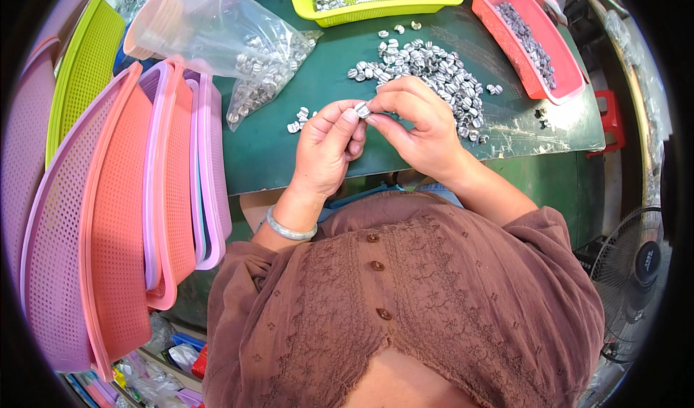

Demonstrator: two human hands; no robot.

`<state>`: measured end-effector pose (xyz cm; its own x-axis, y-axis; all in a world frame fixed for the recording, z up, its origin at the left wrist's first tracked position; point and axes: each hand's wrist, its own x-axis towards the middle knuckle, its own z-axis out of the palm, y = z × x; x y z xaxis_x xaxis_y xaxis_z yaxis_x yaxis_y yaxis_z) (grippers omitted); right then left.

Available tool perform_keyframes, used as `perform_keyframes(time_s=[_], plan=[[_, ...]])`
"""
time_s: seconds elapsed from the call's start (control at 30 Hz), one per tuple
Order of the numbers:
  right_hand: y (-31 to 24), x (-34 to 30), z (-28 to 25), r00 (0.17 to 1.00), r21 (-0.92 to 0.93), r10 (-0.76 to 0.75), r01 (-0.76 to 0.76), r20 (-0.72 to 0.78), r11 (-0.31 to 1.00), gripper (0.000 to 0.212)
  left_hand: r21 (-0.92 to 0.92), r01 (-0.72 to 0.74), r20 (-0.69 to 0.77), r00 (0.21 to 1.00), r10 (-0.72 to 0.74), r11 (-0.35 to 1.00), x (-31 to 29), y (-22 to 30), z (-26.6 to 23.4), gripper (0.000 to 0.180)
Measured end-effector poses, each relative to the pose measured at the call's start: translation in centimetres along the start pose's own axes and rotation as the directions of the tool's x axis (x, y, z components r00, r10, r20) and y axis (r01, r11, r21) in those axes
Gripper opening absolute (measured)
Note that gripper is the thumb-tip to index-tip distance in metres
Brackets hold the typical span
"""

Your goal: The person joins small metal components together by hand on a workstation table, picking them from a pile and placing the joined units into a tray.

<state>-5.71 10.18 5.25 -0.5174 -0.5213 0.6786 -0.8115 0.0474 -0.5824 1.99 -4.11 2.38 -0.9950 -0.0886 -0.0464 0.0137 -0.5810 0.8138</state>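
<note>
Over the front part of the green table, my left hand (327, 144) pinches a small silver metal piece (363, 110) between thumb and fingertips. My right hand (416, 122) meets it there, its thumb and index finger closed at the piece's right side. The piece is small, rounded and ridged. Just beyond my right hand spreads a pile of similar silver pieces (437, 68). A small group of pieces (299, 121) lies left of my left hand. Behind that group rests a clear plastic bag (262, 68), partly filled with more of them.
A yellow-green basket (394, 9) with some pieces stands at the far edge. To the right sits a pink basket (571, 90) of grey pieces. Stacked purple and coral baskets (119, 263) crowd the left side. A black fan (629, 278) and a red stool (611, 122) are at right.
</note>
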Motion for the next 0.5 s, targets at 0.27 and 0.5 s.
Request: perform_keyframes(time_s=[0.27, 0.5], plan=[[-0.06, -0.16, -0.16, 1.000, -0.008, -0.006, 0.006, -0.001, 1.000, 0.021, 0.056, 0.000, -0.025, 1.000, 0.001, 0.998, -0.15, 0.01, 0.05, 0.020], [0.46, -0.50, -0.31, 1.000, -0.009, -0.017, 0.017, 0.016, 1.000, 0.023, 0.107, -0.060, 0.006, 0.998, 0.060, 0.992, -0.17, -0.07, 0.21, 0.017]])
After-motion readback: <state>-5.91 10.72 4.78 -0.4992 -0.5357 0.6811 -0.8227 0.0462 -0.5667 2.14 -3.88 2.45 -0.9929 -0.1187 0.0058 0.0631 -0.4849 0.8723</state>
